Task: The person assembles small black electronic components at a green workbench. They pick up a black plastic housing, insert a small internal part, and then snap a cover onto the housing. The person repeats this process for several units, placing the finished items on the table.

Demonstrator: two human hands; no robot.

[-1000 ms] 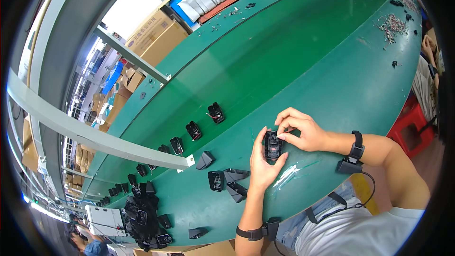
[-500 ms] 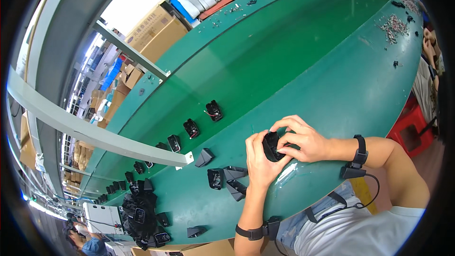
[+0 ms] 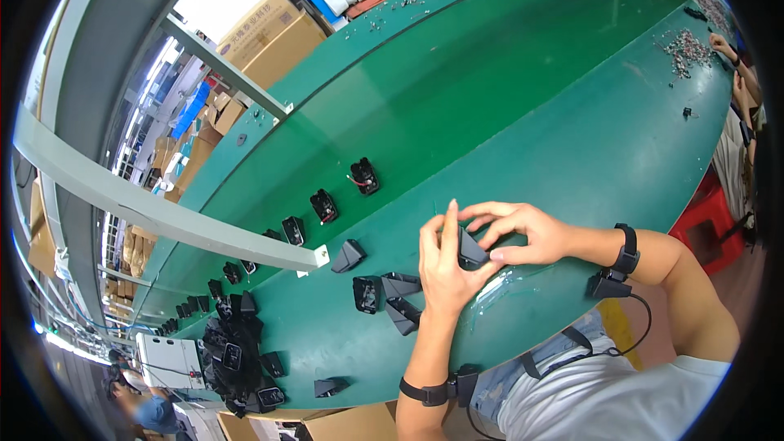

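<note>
Between my two hands is a black plastic housing [image 3: 471,251], its smooth, angled outer side showing. My left hand [image 3: 443,265] wraps it from the left, with the thumb beneath and one finger pointing up. From the right, my right hand [image 3: 532,235] grips it with curved fingers and thumb. The fingers hide much of the housing. Nearest to my left hand, several similar black housings lie on the green table: one with its open side up [image 3: 367,294], another tilted with a smooth side up [image 3: 403,315].
Black housings [image 3: 323,207], some with red wires, line the green belt [image 3: 490,106]. A grey metal frame bar [image 3: 188,229] crosses the left side. A pile of black housings [image 3: 229,351] stands at lower left. A co-worker's hand [image 3: 722,46] is by a heap of small parts [image 3: 688,52].
The housing in my hands has turned: its open inside showed before, now a smooth outer side does. At far right a co-worker's hand has come to the heap of small parts.
</note>
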